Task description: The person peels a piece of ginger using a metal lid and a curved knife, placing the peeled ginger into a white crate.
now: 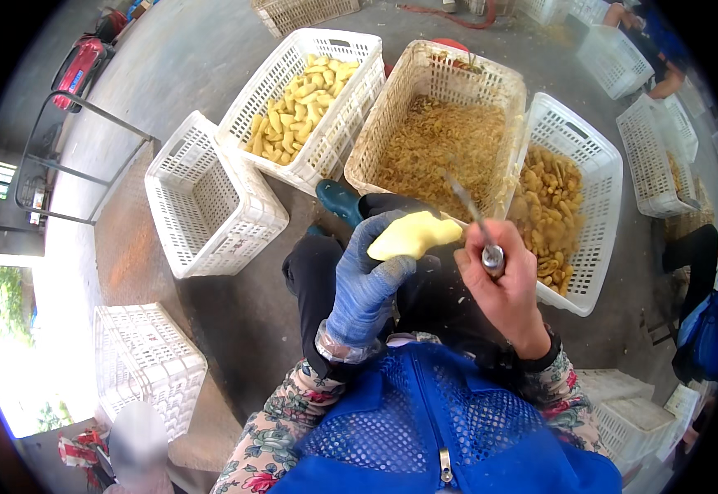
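In a blue knitted glove, my left hand grips a pale yellow, peeled piece of root that looks like ginger. My bare right hand is closed around the metal handle of a slim peeling tool; its blade is blurred and points away from me. Thumb and root tip are close together, and whether they touch I cannot tell. Beyond both hands stands a stained white plastic crate with a layer of shredded peelings. To its right, a white crate holds unpeeled brownish roots.
Peeled yellow roots lie in a white crate at the back left. Another crate stands nearer, left of my knees. A metal-tube frame rises farther left. A co-worker's arm shows at the upper right, beside more crates.
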Tool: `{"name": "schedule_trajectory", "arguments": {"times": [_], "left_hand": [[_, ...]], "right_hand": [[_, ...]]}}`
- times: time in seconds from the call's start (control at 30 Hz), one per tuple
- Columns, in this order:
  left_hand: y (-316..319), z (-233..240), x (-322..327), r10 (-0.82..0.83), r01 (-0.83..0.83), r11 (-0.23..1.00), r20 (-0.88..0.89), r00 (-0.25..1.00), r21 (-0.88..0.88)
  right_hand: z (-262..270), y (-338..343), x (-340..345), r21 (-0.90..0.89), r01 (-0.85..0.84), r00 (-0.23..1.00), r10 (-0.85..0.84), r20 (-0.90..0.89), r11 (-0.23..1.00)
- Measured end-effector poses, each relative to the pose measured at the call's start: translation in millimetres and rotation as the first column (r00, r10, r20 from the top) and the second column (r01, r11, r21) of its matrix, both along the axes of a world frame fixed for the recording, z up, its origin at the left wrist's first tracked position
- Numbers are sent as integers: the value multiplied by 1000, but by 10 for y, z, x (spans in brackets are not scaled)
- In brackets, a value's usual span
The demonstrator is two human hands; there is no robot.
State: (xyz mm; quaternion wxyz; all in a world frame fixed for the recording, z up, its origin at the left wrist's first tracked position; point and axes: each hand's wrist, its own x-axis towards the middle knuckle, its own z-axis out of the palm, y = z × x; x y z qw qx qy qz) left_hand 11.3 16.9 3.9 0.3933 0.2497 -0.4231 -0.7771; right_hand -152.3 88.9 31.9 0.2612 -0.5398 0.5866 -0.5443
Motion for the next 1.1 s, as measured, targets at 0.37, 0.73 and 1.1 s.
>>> {"name": "schedule_trajectory", "arguments": {"times": [0.37,0.73,1.1], "left_hand": [[-15,22,23,83,-74,993,105,991,-88],[47,66,-6,152,-105,961,170,974,-255],[231,177,-29,96,-84,995,317,944,-49]], "right_hand": [[-261,398,-105,77,-11,900,43,-435,997],[-309,439,-176,103,-27,883,72,-464,994],[-367,359,-220,-30,100,779,-97,-620,995]]}}
